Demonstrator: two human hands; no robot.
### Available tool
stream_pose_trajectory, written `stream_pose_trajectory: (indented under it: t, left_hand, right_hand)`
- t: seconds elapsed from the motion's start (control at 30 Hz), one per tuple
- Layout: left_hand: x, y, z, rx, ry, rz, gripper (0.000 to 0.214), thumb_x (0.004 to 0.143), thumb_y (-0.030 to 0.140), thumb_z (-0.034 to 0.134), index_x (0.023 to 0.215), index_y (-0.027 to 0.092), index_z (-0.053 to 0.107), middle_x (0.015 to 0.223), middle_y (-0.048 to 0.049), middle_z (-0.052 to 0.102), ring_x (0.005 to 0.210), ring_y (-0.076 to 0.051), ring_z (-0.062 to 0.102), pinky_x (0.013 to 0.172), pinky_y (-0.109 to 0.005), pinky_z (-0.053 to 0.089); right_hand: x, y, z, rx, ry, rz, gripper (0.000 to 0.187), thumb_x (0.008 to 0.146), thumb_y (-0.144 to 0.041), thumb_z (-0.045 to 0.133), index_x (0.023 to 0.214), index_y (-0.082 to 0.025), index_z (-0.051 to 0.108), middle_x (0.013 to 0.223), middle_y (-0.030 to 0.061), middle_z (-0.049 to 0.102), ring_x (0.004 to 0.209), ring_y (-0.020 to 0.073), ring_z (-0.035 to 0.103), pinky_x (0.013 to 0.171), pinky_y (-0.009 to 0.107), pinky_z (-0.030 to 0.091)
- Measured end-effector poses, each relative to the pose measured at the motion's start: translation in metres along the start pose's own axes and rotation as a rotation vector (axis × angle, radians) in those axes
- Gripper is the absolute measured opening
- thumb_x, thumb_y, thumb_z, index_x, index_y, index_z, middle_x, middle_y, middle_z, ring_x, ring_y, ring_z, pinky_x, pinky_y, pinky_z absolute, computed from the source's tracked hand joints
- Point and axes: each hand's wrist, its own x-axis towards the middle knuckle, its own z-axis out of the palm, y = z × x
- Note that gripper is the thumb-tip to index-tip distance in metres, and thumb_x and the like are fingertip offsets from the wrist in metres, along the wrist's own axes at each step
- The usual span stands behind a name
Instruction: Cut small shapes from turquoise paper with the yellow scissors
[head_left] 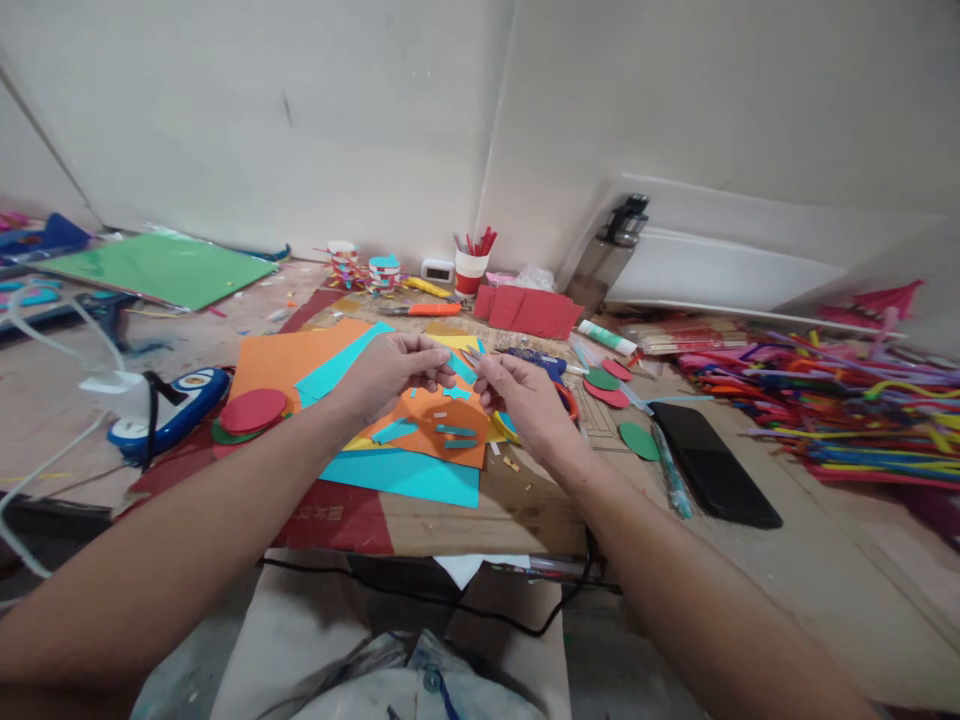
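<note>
My left hand (394, 368) and my right hand (525, 398) meet above the paper pile, fingers pinched together on a small turquoise paper strip (463, 368) held between them. Under the hands lies an orange sheet (439, 425) with several small turquoise cut pieces (395, 431) on it. A larger turquoise sheet (409, 475) lies below it, nearer me. A long turquoise strip (337, 365) crosses another orange sheet (281, 362) to the left.
Red and green paper circles (251, 412) sit at left, more circles (606, 385) at right. A black phone (712, 465), a glue stick (606, 337), a blue glue gun (176, 405), an orange cutter (427, 309), a red cup (471, 270), a pile of pipe cleaners (840, 400) and a green sheet (161, 268) surround the work.
</note>
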Motion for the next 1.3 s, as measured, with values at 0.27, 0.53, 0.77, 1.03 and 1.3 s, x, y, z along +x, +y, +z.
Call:
stream_pose_trajectory:
  t: [0.27,0.53,0.77,1.03,1.3]
  left_hand:
    - [0.001,-0.005,-0.001,-0.046,-0.066,-0.003,0.019,0.072,0.029,0.074,0.075,0.012,0.069,0.067,-0.0055,0.07,0.061,-0.01,0.063,0.06,-0.021,0.046]
    - [0.0,-0.006,0.002,-0.071,-0.081,0.021,0.019,0.073,0.029,0.074,0.071,0.013,0.067,0.065,-0.0037,0.068,0.061,-0.01,0.061,0.059,-0.021,0.044]
    - [0.005,-0.007,-0.008,0.017,0.013,0.041,0.021,0.072,0.031,0.074,0.069,0.012,0.067,0.064,-0.0054,0.068,0.056,-0.009,0.059,0.057,-0.022,0.043]
    - [0.014,-0.005,-0.024,-0.03,0.134,0.061,0.022,0.066,0.029,0.077,0.062,0.012,0.062,0.059,-0.003,0.064,0.058,-0.01,0.061,0.056,-0.021,0.043]
    - [0.015,-0.005,-0.026,-0.01,0.138,0.055,0.022,0.066,0.032,0.077,0.067,0.013,0.064,0.062,-0.0035,0.066,0.058,-0.01,0.061,0.058,-0.022,0.044]
  right_hand:
    - [-0.003,-0.003,0.005,-0.16,0.078,-0.069,0.024,0.078,-0.039,0.064,0.069,-0.018,0.054,0.06,-0.0035,0.052,0.053,0.0093,0.045,0.052,0.023,0.035]
    - [-0.003,0.001,0.008,-0.206,0.124,-0.15,0.025,0.081,-0.04,0.063,0.071,-0.018,0.053,0.064,-0.0024,0.053,0.056,0.0091,0.045,0.054,0.023,0.036]
    - [-0.001,-0.013,-0.009,-0.494,0.043,-0.193,0.033,0.091,-0.043,0.047,0.075,-0.017,0.057,0.069,0.0006,0.057,0.063,0.0114,0.05,0.059,0.024,0.037]
    - [-0.009,-0.021,-0.036,-1.445,-0.048,-0.018,0.027,0.09,-0.035,0.052,0.095,-0.011,0.063,0.093,0.0156,0.064,0.085,0.0241,0.059,0.071,0.031,0.04]
    - [-0.012,-0.008,-0.025,-1.623,-0.134,0.072,0.037,0.088,-0.02,0.048,0.122,-0.005,0.051,0.101,0.0228,0.064,0.096,0.0332,0.062,0.075,0.036,0.044]
